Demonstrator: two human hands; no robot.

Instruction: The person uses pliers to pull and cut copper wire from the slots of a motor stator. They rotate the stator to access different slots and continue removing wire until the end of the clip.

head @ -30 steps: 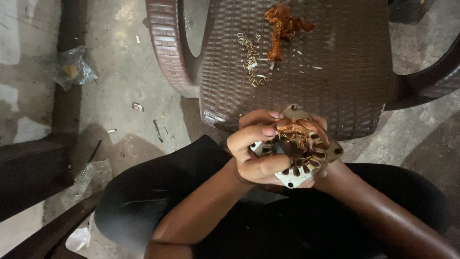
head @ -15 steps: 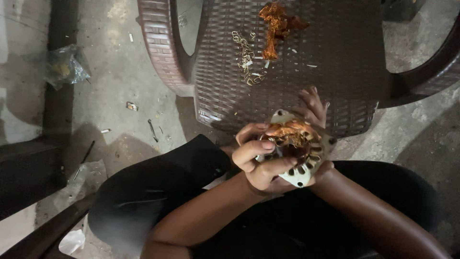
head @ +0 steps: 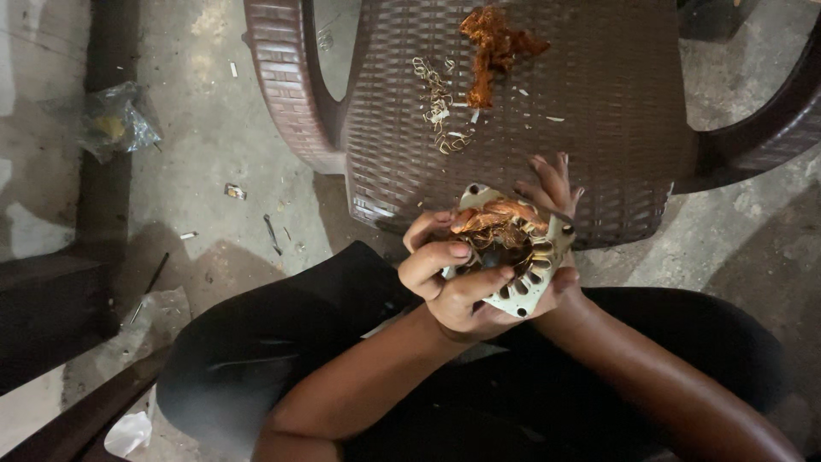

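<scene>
holding a motor stator point(head: 523, 275) with copper windings in both hands, above the lap and just before a brown woven chair point(head: 599, 128).

left hand point(head: 449, 274): fingers curled around the stator's near side, thumb across its slotted pale rim, gripping firmly. right hand point(head: 556, 222): cradles the far side from beneath, fingers half spread and showing past the rim. chair seat bears a clump of copper wire point(head: 489, 47) and pale insulation strips point(head: 438, 107) beside it. crumpled plastic bag point(head: 115, 124) on concrete floor point(head: 205, 154), well apart.
</scene>
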